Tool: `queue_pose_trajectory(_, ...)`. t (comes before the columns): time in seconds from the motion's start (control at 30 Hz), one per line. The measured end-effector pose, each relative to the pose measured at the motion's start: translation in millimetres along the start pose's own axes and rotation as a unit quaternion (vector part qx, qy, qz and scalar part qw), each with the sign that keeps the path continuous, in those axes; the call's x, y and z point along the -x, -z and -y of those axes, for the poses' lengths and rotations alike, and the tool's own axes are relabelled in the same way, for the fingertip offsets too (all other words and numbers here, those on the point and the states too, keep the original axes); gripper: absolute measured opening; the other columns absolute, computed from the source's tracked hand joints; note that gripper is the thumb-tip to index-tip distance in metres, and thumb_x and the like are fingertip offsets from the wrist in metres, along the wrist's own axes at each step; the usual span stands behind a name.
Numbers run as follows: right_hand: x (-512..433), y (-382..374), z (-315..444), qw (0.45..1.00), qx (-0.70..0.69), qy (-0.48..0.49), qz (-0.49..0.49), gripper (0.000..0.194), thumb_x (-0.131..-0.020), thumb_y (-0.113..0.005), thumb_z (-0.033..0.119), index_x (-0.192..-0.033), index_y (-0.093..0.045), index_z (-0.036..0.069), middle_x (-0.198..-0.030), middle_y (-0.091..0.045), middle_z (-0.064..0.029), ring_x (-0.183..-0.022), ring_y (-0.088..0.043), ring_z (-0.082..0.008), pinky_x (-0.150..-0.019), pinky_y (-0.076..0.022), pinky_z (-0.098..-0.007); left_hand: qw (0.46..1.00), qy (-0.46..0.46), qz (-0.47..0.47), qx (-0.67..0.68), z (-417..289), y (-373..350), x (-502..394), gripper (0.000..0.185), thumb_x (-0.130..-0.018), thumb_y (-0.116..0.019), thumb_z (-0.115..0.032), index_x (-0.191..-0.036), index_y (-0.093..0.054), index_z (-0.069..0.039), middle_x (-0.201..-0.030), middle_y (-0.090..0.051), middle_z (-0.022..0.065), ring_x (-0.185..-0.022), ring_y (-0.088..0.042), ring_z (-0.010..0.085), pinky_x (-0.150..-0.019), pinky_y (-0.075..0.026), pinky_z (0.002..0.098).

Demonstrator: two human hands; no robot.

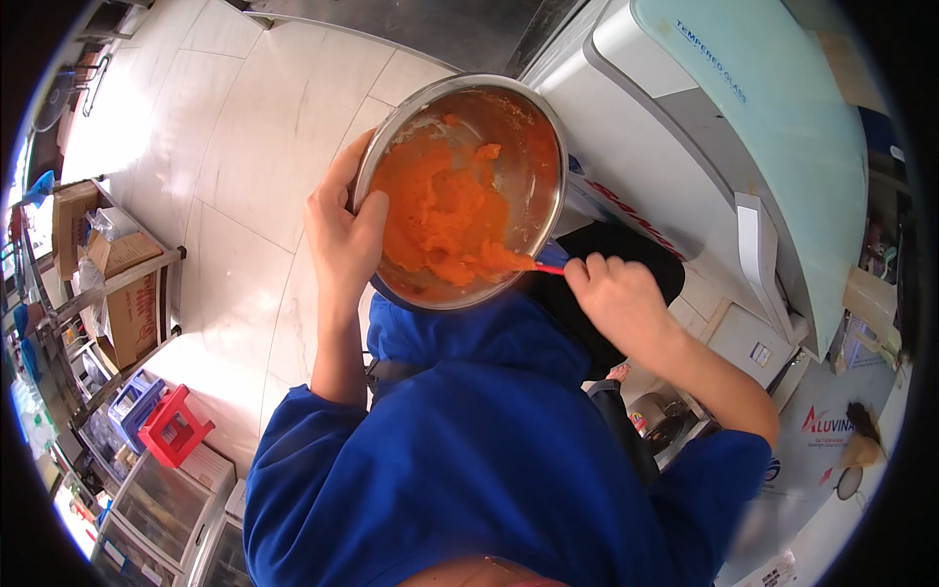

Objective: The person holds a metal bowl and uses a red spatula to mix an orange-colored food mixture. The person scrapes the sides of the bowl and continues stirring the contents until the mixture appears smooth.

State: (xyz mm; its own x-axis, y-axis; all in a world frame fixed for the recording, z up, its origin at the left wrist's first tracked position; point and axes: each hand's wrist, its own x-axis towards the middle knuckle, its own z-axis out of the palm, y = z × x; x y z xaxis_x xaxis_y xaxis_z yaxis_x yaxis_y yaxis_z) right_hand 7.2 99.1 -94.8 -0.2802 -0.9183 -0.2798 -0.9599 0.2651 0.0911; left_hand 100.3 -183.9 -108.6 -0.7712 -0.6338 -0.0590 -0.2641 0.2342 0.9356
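A round stainless steel mixing bowl (534, 183) is tilted in front of my body, its inner wall smeared with orange. My left hand (348, 224) grips its left rim, the thumb over the edge and the fingers around the outside. Thick orange mash (440, 213) lies heaped on the bowl's left and lower side. In my right hand (612, 297) is the thin red handle of a utensil (550, 269), held at the lower right rim. Orange mash covers the utensil's far end, so its shape is hidden.
A white chest freezer (660, 139) with a tempered glass lid stands to the right. On the left, a metal rack (110, 290) holds cardboard boxes (128, 315). Below it are a red plastic stool (174, 425) and a blue one (134, 411). Pale floor tiles (242, 147) run between.
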Motion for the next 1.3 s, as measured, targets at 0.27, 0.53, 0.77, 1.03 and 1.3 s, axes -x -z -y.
queue_pose_trajectory(0.27, -30.1, -27.1, -18.4, 0.916, -0.377, -0.137, -0.024, 0.022, -0.085, -0.058, 0.006, -0.106, -0.055, 0.000, -0.082, -0.059, -0.0141, -0.073, -0.065, -0.0340, -0.064, -0.0536, -0.0399, 0.999, -0.042, -0.027, -0.006, -2.6, -1.1, 0.5, 0.055, -0.071, -0.045, 0.002, -0.123, -0.064, 0.000, -0.096, -0.070, 0.0114, -0.082, -0.061, 0.0118, -0.078, -0.047, 0.0239)
queue_pose_trajectory(0.53, -44.3, -66.0, 5.9, 0.972, -0.101, -0.159, -0.139, 0.034, -0.078, -0.061, 0.007, -0.111, -0.056, 0.001, -0.072, -0.059, -0.0088, -0.065, -0.066, -0.0220, -0.054, -0.0557, -0.0302, 0.998, -0.054, -0.028, -0.025, -7.1, 1.9, 2.2, 0.058, -0.069, -0.045, 0.002, -0.124, -0.065, -0.002, -0.095, -0.070, 0.0093, -0.075, -0.057, 0.0093, -0.073, -0.045, 0.0217)
queue_pose_trajectory(0.77, -32.1, -72.7, 41.5, 0.965, -0.146, -0.210, -0.056, 0.022, -0.094, -0.054, 0.013, -0.112, -0.058, 0.003, -0.069, -0.060, -0.0117, -0.060, -0.066, -0.0250, -0.051, -0.0549, -0.0357, 0.996, -0.068, -0.040, -0.033, -4.5, -3.8, 3.8, 0.059, -0.069, -0.045, 0.001, -0.124, -0.065, -0.004, -0.109, -0.071, 0.0133, -0.075, -0.059, 0.0103, -0.072, -0.047, 0.0227)
queue_pose_trajectory(1.03, -29.5, -72.0, 25.8, 0.779, -0.566, -0.268, -0.040, 0.024, -0.099, -0.050, 0.019, -0.091, -0.064, 0.002, -0.051, -0.049, -0.0093, -0.047, -0.055, -0.0185, -0.049, -0.0411, -0.0304, 0.997, -0.055, -0.026, -0.049, -5.6, -2.6, 4.0, 0.059, -0.069, -0.045, 0.001, -0.124, -0.066, -0.005, -0.112, -0.071, 0.0120, -0.070, -0.057, 0.0088, -0.064, -0.044, 0.0214)
queue_pose_trajectory(1.3, -33.6, -58.6, 27.6, 0.679, -0.675, -0.286, 0.046, 0.022, -0.099, -0.050, 0.019, -0.089, -0.061, 0.003, -0.057, -0.053, -0.0091, -0.050, -0.055, -0.0184, -0.052, -0.0422, -0.0322, 0.997, -0.050, -0.031, -0.041, -3.8, -3.0, 6.0, 0.059, -0.069, -0.045, 0.001, -0.125, -0.065, -0.005, -0.113, -0.071, 0.0120, -0.070, -0.057, 0.0080, -0.064, -0.044, 0.0215)
